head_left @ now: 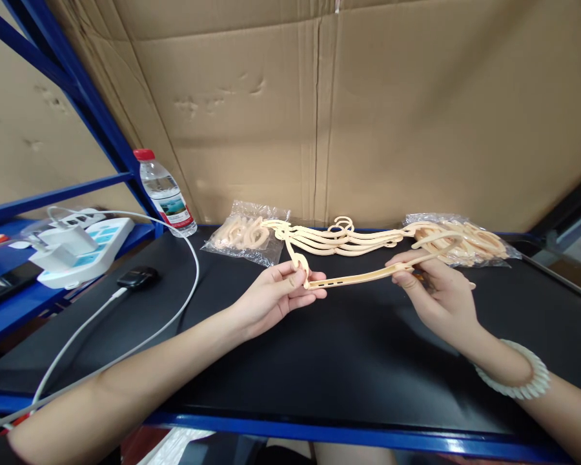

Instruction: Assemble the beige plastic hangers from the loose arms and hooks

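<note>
A cream plastic piece (353,279), long and slotted with curved ends, is stretched between both hands above the black table. My left hand (283,290) pinches its left end, where a hook-like curl rises. My right hand (436,290) grips the other end, and a curved arm of the piece extends over the fingers. Behind it lies a stack of similar cream pieces (339,242). Clear plastic bags of cream parts lie to the left (244,234) and to the right (469,242) of the stack.
A water bottle (167,194) with a red cap stands at the back left. A white power strip (90,252), a black device (138,278) and a looping white cable (193,284) occupy the left side. Cardboard (368,110) rises behind the black table (290,361). A dark frame is at the right.
</note>
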`<state>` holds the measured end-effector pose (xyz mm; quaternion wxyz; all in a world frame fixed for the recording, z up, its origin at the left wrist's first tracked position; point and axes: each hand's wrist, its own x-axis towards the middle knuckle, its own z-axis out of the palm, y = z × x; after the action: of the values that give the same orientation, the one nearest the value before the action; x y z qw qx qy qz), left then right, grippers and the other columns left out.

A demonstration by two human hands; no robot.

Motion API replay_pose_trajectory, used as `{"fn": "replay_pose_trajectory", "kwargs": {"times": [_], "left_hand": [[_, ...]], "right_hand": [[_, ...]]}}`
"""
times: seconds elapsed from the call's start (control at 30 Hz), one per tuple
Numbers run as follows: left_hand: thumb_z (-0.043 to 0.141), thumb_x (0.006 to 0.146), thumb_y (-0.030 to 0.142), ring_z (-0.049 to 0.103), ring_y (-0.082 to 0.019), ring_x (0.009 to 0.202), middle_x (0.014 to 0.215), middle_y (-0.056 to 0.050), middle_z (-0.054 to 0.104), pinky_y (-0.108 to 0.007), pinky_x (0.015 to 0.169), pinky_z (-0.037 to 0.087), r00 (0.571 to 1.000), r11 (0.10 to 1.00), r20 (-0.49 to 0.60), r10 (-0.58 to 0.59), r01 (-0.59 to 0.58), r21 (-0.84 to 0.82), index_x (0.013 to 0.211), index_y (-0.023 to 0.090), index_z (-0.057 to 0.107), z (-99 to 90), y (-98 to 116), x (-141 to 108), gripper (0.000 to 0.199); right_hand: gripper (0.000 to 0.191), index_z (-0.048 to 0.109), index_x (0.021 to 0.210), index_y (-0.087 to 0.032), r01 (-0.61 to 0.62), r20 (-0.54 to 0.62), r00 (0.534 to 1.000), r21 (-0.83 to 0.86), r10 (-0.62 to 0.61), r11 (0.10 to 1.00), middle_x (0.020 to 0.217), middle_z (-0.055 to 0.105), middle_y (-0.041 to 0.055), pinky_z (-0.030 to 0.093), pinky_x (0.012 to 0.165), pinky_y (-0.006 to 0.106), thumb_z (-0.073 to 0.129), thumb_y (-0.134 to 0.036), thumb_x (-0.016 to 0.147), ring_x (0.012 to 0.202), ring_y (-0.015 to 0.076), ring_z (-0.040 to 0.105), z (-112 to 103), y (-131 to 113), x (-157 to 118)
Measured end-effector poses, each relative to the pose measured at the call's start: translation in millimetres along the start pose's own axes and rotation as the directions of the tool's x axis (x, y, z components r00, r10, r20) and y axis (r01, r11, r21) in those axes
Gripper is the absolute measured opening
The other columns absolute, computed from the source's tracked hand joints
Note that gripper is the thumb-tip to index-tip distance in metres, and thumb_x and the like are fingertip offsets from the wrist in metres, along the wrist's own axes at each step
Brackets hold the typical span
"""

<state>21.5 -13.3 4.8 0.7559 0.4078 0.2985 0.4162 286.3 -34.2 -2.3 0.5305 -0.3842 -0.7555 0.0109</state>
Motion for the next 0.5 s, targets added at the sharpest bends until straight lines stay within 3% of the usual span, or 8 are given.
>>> {"fn": "replay_pose_trajectory", "kwargs": {"times": [0.23, 0.5], "left_hand": [[0.085, 0.07, 0.027, 0.074, -0.014, 0.067, 0.085, -0.005, 0.075, -0.017, 0.065, 0.06, 0.997, 0.996, -0.012, 0.083, -0.082, 0.043, 0.08, 0.012, 0.064, 5.9, -1, 0, 0.027], [0.081, 0.074, 0.028, 0.071, -0.013, 0.063, 0.081, -0.005, 0.074, -0.019, 0.063, 0.059, 0.978, 0.968, 0.011, 0.21, -0.21, 0.141, 0.08, 0.012, 0.063, 14.0, -1, -5, 0.024]], "right_hand": [[0.007, 0.061, 0.091, -0.024, -0.053, 0.014, 0.999, 0.03, 0.052, 0.998, 0.086, 0.067, 0.0033, 0.049, 0.057, 0.026, 0.056, -0.018, 0.091, 0.068, 0.0162, 0.061, 1, 0, -3], [0.006, 0.061, 0.09, -0.023, -0.179, 0.015, 0.984, 0.107, 0.178, 0.978, 0.084, 0.065, 0.0027, 0.049, 0.056, 0.024, 0.056, -0.023, 0.092, 0.064, 0.0138, 0.058, 2, -3, -3]]}}
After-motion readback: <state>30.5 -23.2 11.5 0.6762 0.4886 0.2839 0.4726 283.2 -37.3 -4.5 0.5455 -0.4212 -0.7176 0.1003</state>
